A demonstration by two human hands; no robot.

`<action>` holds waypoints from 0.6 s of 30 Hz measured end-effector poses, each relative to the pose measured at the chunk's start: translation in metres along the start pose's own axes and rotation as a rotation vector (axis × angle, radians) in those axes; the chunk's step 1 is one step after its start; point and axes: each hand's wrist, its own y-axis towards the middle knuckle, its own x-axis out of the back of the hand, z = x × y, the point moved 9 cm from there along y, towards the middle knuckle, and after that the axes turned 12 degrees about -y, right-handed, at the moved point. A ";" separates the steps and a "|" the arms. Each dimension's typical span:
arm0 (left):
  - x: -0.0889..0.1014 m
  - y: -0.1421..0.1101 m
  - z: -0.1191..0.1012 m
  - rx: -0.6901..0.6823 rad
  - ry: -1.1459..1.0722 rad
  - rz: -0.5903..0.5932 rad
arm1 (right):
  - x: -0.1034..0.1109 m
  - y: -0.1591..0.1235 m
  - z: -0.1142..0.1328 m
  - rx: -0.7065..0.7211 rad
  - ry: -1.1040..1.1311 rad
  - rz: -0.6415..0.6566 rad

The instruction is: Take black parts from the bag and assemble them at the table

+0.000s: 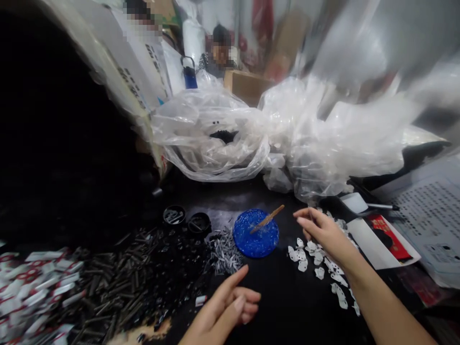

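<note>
Right hand (321,230) open, empty, fingertips over white tabs (316,261) beside blue dish (256,234) with stick (268,219). Left hand (230,302) loosely curled, index out, empty. Best pinch one tab cleanly, avoid scattering pile.

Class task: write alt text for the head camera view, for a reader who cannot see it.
Two bare hands hover over a dark table: the right hand above small white pieces, the left hand pointing near dark metal parts. A blue dish holding a brush sits between; clear plastic bags behind.
</note>
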 end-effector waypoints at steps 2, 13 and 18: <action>-0.018 0.010 0.014 0.097 -0.243 -0.010 | 0.004 0.027 0.006 0.063 -0.125 -0.016; -0.030 0.022 0.021 0.211 -0.500 -0.035 | -0.020 0.051 0.005 0.282 -0.424 0.213; -0.029 0.021 0.021 0.212 -0.528 -0.086 | -0.024 0.042 0.007 0.323 -0.383 0.291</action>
